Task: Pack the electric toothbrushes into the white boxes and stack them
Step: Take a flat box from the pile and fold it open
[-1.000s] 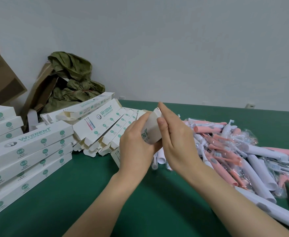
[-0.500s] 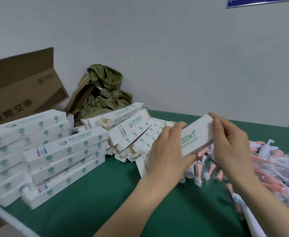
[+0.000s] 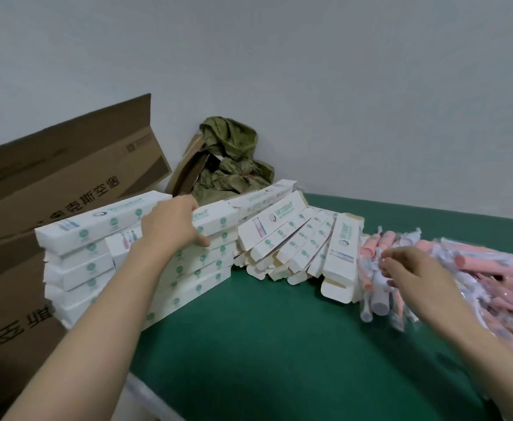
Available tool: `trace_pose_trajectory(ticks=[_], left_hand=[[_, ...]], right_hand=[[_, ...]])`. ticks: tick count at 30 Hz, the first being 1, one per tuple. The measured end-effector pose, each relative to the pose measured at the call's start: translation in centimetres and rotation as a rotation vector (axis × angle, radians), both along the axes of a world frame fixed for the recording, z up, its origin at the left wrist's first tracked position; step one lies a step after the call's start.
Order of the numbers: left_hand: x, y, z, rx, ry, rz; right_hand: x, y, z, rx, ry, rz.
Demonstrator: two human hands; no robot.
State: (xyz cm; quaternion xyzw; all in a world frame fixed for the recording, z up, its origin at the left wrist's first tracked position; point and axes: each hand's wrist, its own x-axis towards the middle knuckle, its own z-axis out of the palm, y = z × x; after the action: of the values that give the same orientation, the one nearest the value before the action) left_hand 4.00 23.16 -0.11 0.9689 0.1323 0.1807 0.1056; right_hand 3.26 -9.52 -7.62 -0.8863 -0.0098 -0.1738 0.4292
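My left hand (image 3: 170,226) grips a closed white box (image 3: 215,221) lying on top of the nearer stack of packed white boxes (image 3: 194,268) at the left of the green table. A second, taller stack (image 3: 79,262) stands just left of it. My right hand (image 3: 413,270) hovers with fingers apart over the pile of pink and white electric toothbrushes (image 3: 449,268) in clear wrappers at the right. A fan of open, empty white boxes (image 3: 294,247) leans between the stacks and the pile.
A large brown cardboard carton (image 3: 51,177) stands at the left, past the table's edge. A crumpled green bag (image 3: 230,165) and brown card lie in the corner against the grey wall. The green table (image 3: 264,329) stretches toward me.
The box held in both hands in front of me has moved left onto the nearer stack under my left hand. My right hand let go and moved right over the toothbrush pile.
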Motion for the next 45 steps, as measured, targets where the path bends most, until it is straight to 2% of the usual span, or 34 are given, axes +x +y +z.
trace_pose_trajectory(ticks=[6,10,13,16,19,24,26,29,34,35,37,39,41,45], left_hand=[[1.6,1.5,-0.2,0.014,0.128,-0.041],[2.1,1.4,0.1,0.084,0.222,-0.038],[1.7,-0.5,-0.1,0.138,0.019,-0.059],[1.0,-5.5,-1.5,0.028,-0.214,-0.345],[1.1,-12.1,-4.1,-0.080,-0.145,-0.527],[3.1,-19.9,-8.4,-0.038,0.165,-0.446],[3.7,-20.6,-9.2,-0.103,0.138,-0.425],[3.4,-20.3,-9.1,-0.208,-0.004,-0.428],[0.9,-18.8,-6.2,-0.357,-0.306,-0.612],[0.3,-18.4,-5.4,-0.379,-0.351,-0.668],[-0.6,-17.3,-3.5,-0.439,-0.402,-0.792],[-1.1,-15.8,-1.5,-0.433,-0.389,-0.913],[-1.0,-14.5,0.2,-0.433,-0.328,-1.000],[0.3,-13.4,1.3,-0.692,-0.190,-1.159]], right_hand=[[0.3,0.1,-1.7,-0.245,0.089,0.040],[0.8,-0.1,-2.4,-0.315,0.106,0.045],[0.9,-0.3,-2.4,-0.310,0.112,0.041],[0.9,-0.8,-2.1,-0.262,0.118,0.024],[1.0,-1.1,-2.0,-0.263,0.130,0.004],[1.1,-1.5,-2.1,-0.255,0.127,-0.004],[1.0,-1.5,-1.9,-0.247,0.122,0.007],[1.3,-1.7,-1.7,-0.259,0.110,-0.015],[1.1,-1.9,-1.0,-0.146,-0.071,-0.083],[1.0,-2.0,-0.7,-0.162,-0.154,-0.095],[0.7,-2.1,-0.1,-0.334,-0.334,-0.094],[0.4,-2.1,0.5,-0.478,-0.426,-0.071],[0.4,-1.8,0.8,-0.501,-0.424,-0.024],[0.4,-1.4,1.2,-0.429,-0.454,-0.027]])
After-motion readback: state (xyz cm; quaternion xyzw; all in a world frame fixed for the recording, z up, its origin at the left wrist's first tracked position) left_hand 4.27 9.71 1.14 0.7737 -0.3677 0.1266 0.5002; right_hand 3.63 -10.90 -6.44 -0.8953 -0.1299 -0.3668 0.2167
